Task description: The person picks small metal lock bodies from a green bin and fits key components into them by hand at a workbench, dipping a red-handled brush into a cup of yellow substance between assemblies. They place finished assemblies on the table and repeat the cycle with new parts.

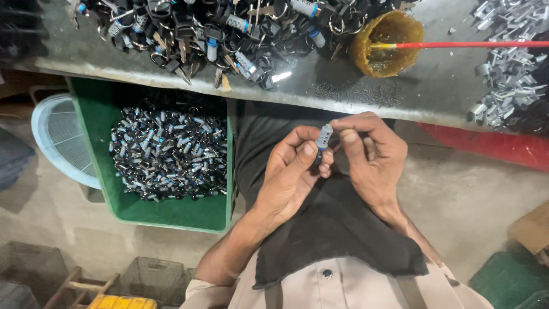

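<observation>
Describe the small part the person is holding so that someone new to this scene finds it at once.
Start at the grey workbench across the top, then drop to the dark cloth over the person's lap. Above it, the left hand and right hand meet around a small grey cylinder with a blue band. Unlike the similar pieces heaped in the green bin, it alone is pinched upright between fingertips.

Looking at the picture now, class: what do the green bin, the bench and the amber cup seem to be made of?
Green bin: likely plastic, smooth uniform colour. Bench: apparently sheet metal, dull grey with a worn sheen. Amber cup: probably translucent plastic, stained yellow-brown.
</observation>
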